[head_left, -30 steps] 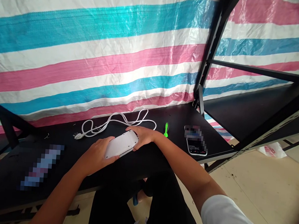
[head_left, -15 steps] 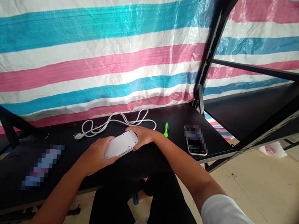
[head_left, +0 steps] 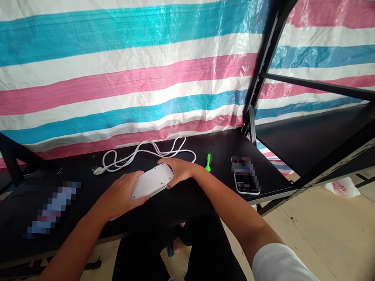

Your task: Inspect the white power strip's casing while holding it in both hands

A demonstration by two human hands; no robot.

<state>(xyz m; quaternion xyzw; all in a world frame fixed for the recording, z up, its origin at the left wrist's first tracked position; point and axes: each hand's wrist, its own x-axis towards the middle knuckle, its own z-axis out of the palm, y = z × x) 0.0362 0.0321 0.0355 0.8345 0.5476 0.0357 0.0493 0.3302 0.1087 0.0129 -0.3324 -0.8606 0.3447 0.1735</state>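
Observation:
A white power strip [head_left: 152, 182], a rounded plastic case with small screw holes in its upturned face, is held low over the black tabletop between my two hands. My left hand [head_left: 124, 192] wraps its left end, thumb along the near edge. At the right end, my right hand [head_left: 179, 173] closes around the case with its fingers over the far corner. A white cord [head_left: 142, 150] with a plug [head_left: 98, 170] lies in loops behind; its other end passes out of sight behind my right hand. To the right lies a green-handled screwdriver [head_left: 208, 162].
On the black table [head_left: 176, 208], a phone [head_left: 247, 179] lies at the right. A blurred-out flat item [head_left: 54, 210] is at the left. Black metal frame posts [head_left: 266, 60] rise at the right, and a striped plastic sheet [head_left: 125, 67] hangs behind.

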